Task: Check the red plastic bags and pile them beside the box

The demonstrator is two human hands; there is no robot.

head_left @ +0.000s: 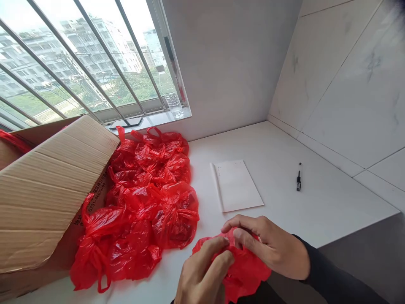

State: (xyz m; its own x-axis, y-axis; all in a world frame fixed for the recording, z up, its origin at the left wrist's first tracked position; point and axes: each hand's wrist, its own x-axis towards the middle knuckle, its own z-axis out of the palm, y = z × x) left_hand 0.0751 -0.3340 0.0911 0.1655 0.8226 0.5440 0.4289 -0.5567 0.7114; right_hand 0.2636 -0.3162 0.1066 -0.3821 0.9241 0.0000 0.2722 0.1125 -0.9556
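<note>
A red plastic bag (pixel 245 274) is held between my two hands at the front edge of the white counter. My left hand (pixel 202 270) pinches it from the left, thumb and fingers pressed together on the plastic. On the other side my right hand (pixel 268 245) has its fingers curled over the bag's upper part. Whatever the bag contains is hidden by the crumpled plastic and my hands. Just left of them, several knotted red bags (pixel 145 202) lie packed together on the counter.
An open cardboard box (pixel 60 181) stands at the left. A white notepad (pixel 238 185) lies on the counter (pixel 268 147), with a black pen (pixel 298 179) to its right. On the barred window's sill are a clear bottle (pixel 171 95) and a dark flat object (pixel 128 123).
</note>
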